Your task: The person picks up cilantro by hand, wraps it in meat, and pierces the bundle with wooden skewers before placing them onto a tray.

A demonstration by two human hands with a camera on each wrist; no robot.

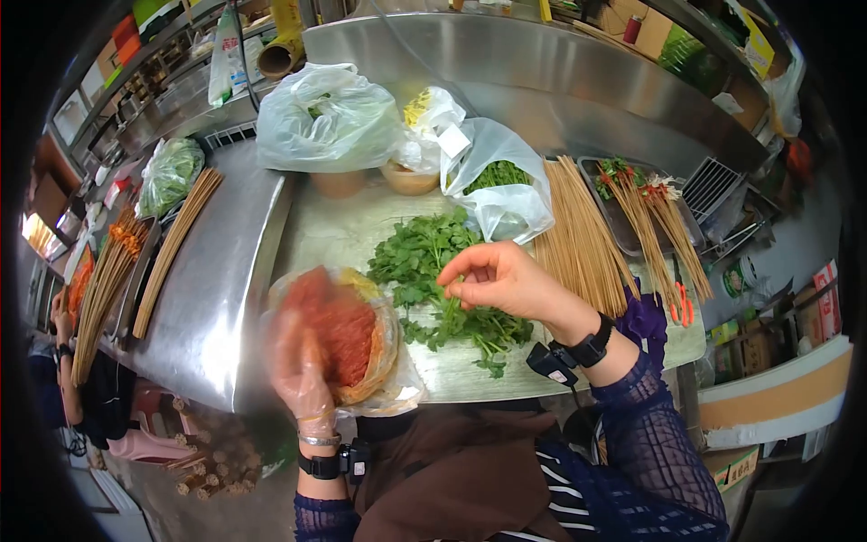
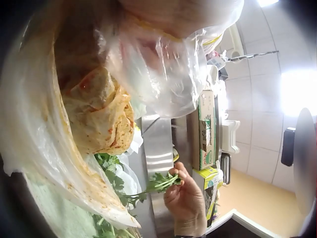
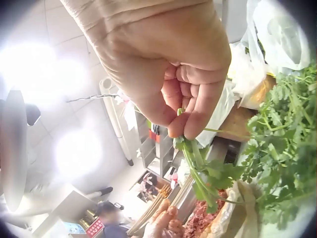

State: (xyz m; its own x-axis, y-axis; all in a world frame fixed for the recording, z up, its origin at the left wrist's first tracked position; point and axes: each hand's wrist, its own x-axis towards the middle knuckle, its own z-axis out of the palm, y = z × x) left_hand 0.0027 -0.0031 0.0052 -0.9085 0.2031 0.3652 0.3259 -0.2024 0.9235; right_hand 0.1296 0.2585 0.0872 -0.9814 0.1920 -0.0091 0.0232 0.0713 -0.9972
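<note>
Head view: the left hand (image 1: pixel 302 361), in a clear plastic glove (image 1: pixel 316 402), is at the red ground meat (image 1: pixel 339 330) in an open plastic bag (image 1: pixel 393 384) near the front edge of the pale board (image 1: pixel 316 235). It is blurred, and whether its fingers are straight or curled I cannot tell. The right hand (image 1: pixel 510 282) is above the heap of cilantro (image 1: pixel 420 257), just right of the meat, thumb and forefinger together. Bare wooden skewers (image 1: pixel 582 235) lie beyond it, with orange-handled scissors (image 1: pixel 684 304) farther right.

Left wrist view: the right hand pinches a leafy green sprig (image 2: pixel 161 183) by its stems, beyond the stained rim of the plastic bag.

Right wrist view: the thumb and fingertips of the right hand grip the sprig, its leaves hanging down; the heap of cilantro lies beside, and the left hand is near the meat.
</note>
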